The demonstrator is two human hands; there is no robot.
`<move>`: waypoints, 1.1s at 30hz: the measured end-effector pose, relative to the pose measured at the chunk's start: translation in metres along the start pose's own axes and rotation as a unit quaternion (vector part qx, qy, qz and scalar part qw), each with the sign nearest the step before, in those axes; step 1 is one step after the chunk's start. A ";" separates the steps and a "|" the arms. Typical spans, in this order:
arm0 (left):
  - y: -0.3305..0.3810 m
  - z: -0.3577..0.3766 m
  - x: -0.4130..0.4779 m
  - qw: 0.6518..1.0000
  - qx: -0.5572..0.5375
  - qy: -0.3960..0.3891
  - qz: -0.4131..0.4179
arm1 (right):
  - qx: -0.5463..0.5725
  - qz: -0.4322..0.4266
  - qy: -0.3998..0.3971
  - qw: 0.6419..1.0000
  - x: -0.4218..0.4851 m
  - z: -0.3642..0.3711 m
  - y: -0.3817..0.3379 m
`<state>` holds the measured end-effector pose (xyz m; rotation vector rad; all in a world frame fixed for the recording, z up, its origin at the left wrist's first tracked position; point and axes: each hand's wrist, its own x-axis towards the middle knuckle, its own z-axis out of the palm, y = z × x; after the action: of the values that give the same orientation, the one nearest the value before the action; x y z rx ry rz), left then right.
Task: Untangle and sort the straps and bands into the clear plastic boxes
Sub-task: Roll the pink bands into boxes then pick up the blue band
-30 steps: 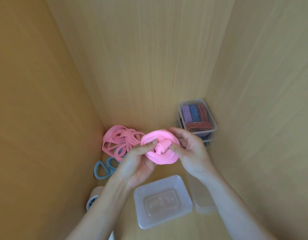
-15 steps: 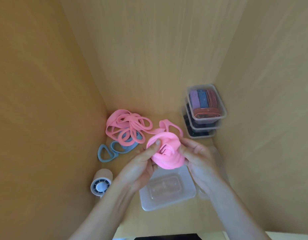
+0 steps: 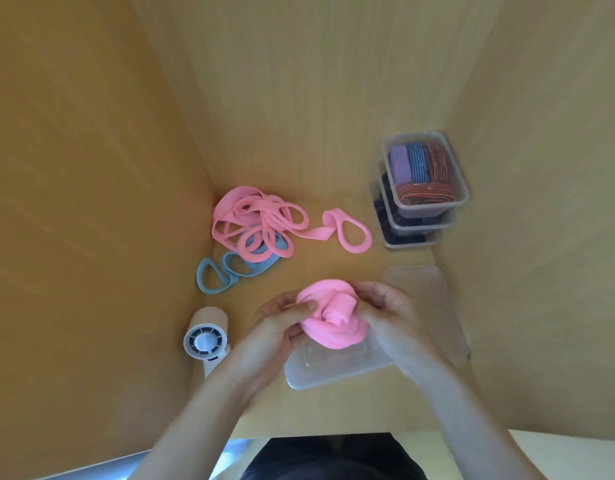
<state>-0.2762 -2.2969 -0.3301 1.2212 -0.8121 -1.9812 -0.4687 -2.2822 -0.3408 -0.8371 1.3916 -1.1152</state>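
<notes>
Both hands have carried the rolled pink elastic band [image 3: 328, 317] down toward six o'clock, over the open clear plastic box [image 3: 319, 374] | left hand [image 3: 278, 327] pinches its left edge, right hand [image 3: 392, 317] grips its right side | tangled pink straps [image 3: 257, 223] at eleven o'clock | stacked clear boxes of striped bands [image 3: 424, 174] at two o'clock

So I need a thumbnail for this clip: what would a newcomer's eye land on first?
The rolled pink band, gripped by the left hand and right hand at the centre, over an open clear box. Next, the tangle of pink bands lying over blue bands in the back left corner, and the stack of clear boxes at the back right, its top one holding striped bands.
</notes>
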 end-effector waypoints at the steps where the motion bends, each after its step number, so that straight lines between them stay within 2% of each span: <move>1: 0.000 -0.002 -0.003 0.998 0.054 0.021 0.006 | -0.001 0.012 0.002 1.000 -0.001 -0.001 0.004; 3: -0.003 -0.006 -0.011 0.984 0.174 0.036 0.031 | -0.016 0.031 -0.004 0.999 -0.004 -0.003 0.010; 6: -0.013 -0.010 -0.018 0.951 0.291 0.056 0.092 | -0.075 0.034 -0.035 0.996 -0.007 -0.006 0.020; 10: -0.028 -0.019 -0.025 0.876 0.422 0.122 0.197 | -0.144 0.026 -0.032 0.989 -0.010 -0.003 0.029; 13: -0.038 -0.031 -0.027 0.812 0.515 0.088 0.260 | -0.194 0.010 -0.026 0.981 -0.011 -0.001 0.032; 16: -0.048 -0.035 -0.026 0.807 0.531 0.054 0.252 | -0.252 -0.013 -0.023 0.967 -0.011 0.005 0.030; 20: -0.056 -0.033 -0.020 0.794 0.556 0.055 0.238 | -0.350 -0.067 0.001 0.934 -0.010 0.011 0.028; 23: -0.059 -0.031 -0.013 0.781 0.576 0.064 0.233 | -0.383 -0.064 -0.017 0.921 -0.011 0.010 0.022; 27: -0.062 -0.026 -0.006 0.769 0.584 0.074 0.249 | -0.467 -0.043 -0.036 0.883 -0.013 0.009 0.015; 30: -0.063 -0.025 -0.004 0.775 0.573 0.075 0.255 | -0.475 -0.054 -0.030 0.878 -0.020 0.009 0.010; 33: -0.063 -0.024 -0.002 0.776 0.577 0.065 0.248 | -0.487 -0.043 -0.063 0.870 -0.022 0.008 0.005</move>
<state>-0.2672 -2.2620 -0.3872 1.4742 -2.1652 -0.8302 -0.4577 -2.2617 -0.3382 -1.6568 1.8140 -0.3280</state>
